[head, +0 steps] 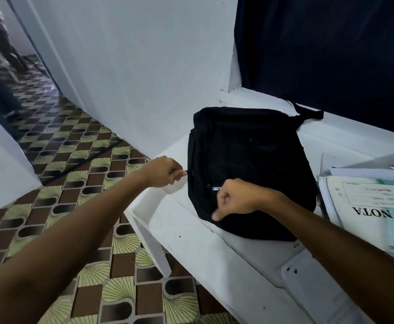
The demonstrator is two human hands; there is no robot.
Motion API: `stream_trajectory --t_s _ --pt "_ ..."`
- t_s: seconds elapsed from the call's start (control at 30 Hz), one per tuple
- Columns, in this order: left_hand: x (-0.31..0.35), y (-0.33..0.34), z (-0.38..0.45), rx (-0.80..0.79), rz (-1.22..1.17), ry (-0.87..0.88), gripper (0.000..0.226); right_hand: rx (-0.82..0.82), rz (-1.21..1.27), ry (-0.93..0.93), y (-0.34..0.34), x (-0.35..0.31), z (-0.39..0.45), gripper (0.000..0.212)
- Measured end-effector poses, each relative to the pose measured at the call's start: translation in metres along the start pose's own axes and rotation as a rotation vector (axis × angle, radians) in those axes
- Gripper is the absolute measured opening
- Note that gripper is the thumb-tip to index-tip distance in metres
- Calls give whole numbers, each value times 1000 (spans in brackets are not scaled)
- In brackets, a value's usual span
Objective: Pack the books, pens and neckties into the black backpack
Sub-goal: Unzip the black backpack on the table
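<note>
We have a single wide-angle view from the head, looking forward and steeply down, close above the white surface. Both forearms reach in from the bottom edge; the tiled floor stretches away on the left.

black backpack on white table, both hands gripping it

A matt black cloth backpack lies on a smooth white painted table; glossy patterned floor tiles below the left hand.
</note>
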State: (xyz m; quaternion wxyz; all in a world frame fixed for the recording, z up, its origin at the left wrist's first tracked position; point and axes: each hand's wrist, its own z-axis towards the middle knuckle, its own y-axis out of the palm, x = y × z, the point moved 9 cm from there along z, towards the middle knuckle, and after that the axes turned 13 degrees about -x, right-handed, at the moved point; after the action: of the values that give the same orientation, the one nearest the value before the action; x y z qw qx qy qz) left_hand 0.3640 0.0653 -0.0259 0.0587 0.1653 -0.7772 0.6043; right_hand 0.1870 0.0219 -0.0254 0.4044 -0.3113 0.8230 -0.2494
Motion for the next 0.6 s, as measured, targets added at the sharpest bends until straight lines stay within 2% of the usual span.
stream_trajectory --t_s 0.1,0.17,0.23,0.37,0.47,0.6 --pt "-2 2 10 -101 -81 42 40 263 72 24 -21 -19 9 49" --pt "-5 5 12 -148 -78 69 39 286 18 83 -17 -25 23 44" --pt "-13 3 16 -138 6 66 37 232 -12 118 -7 -24 40 30" --pt "-39 -22 38 41 157 -45 41 83 16 79 4 -15 53 33" --pt "-56 -45 66 128 195 -172 39 -9 27 25 7 -16 50 22" --pt "-67 -55 105 109 276 -262 43 -61 52 20 7 -15 47 17"
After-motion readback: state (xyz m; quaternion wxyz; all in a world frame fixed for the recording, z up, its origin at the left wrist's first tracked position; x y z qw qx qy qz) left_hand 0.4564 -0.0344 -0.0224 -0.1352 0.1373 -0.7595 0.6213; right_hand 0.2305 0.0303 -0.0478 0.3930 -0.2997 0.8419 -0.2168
